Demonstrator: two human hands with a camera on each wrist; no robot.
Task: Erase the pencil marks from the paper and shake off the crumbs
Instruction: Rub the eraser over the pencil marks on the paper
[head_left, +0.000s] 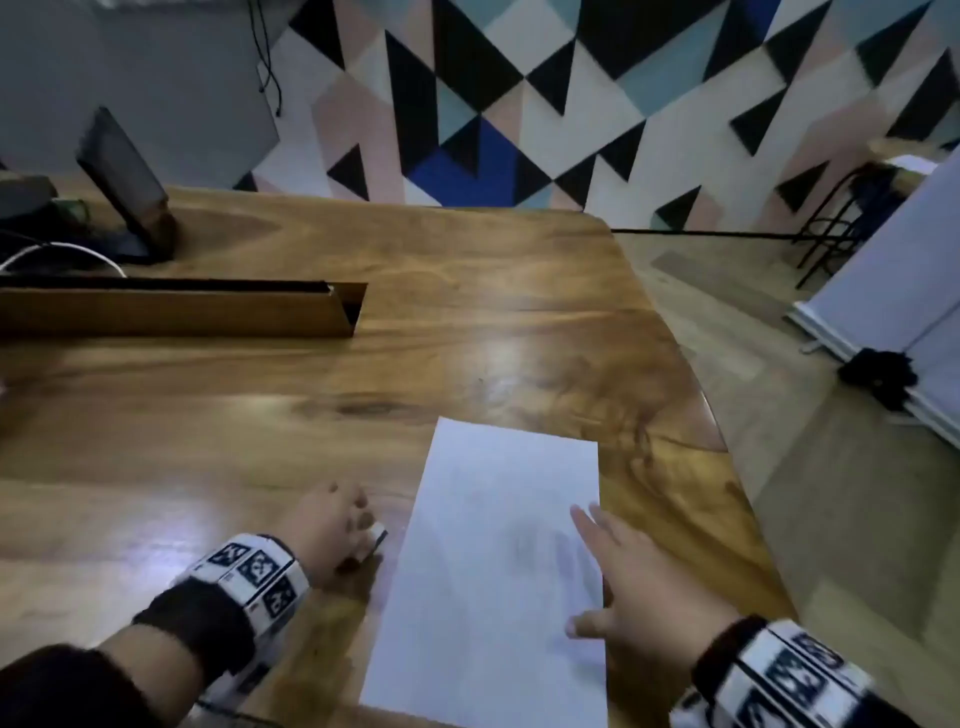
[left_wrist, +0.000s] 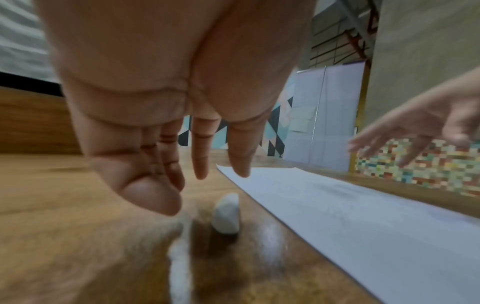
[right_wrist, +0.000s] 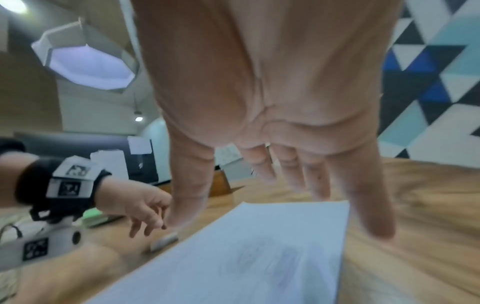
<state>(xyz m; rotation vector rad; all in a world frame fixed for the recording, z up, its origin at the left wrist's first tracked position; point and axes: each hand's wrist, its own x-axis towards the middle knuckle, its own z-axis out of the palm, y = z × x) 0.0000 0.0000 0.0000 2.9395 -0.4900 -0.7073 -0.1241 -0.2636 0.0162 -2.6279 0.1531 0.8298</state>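
A white sheet of paper lies on the wooden table near its front right corner. Faint grey pencil marks show near the sheet's middle, blurred in the right wrist view. A small white eraser lies loose on the wood just left of the sheet. My left hand hovers over it, fingers relaxed and pointing down, holding nothing. My right hand is spread flat over the sheet's right edge. Whether it touches the paper I cannot tell.
A long wooden cable slot with a raised lid crosses the table's left half. Behind it stands a dark tilted device. The table's rounded right edge runs close to the paper. A white panel stands on the floor at right.
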